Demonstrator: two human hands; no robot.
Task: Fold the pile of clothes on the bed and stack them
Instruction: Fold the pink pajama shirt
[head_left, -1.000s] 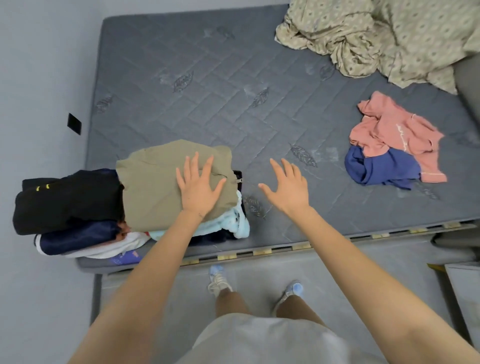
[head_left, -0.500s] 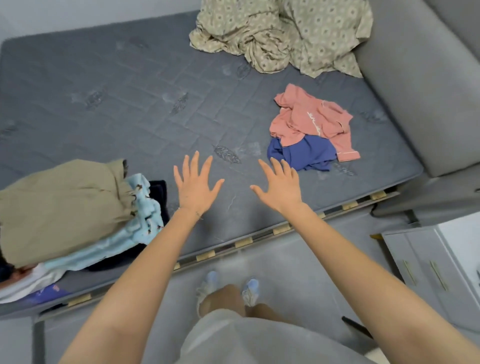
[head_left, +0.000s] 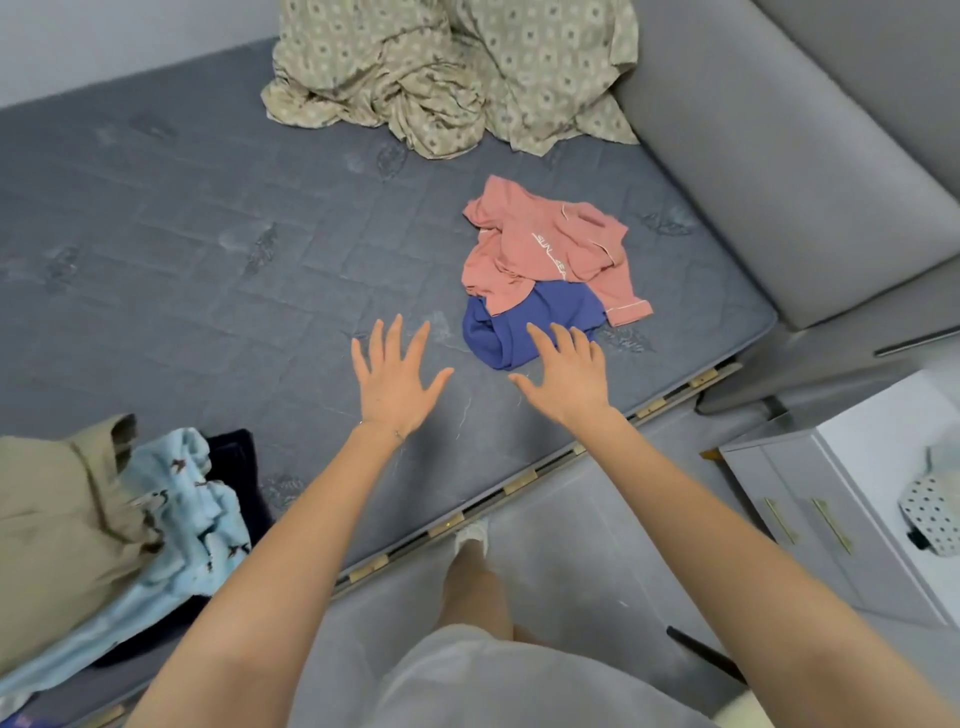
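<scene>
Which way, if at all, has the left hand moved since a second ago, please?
Yes. The left hand has come off the khaki garment and moved right, over the bare mattress, toward the blue garment.

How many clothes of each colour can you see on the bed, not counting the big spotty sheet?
Pink garment: 1
Blue garment: 1
Tan garment: 1
Light blue garment: 1
Dark navy garment: 1
Total: 5 showing

Clothes on the bed (head_left: 208, 260), counted
Two unfolded garments: one pink shirt (head_left: 545, 249), one blue garment (head_left: 558, 306); three folded pieces showing in one stack (head_left: 57, 519); one patterned sheet (head_left: 441, 78).
</scene>
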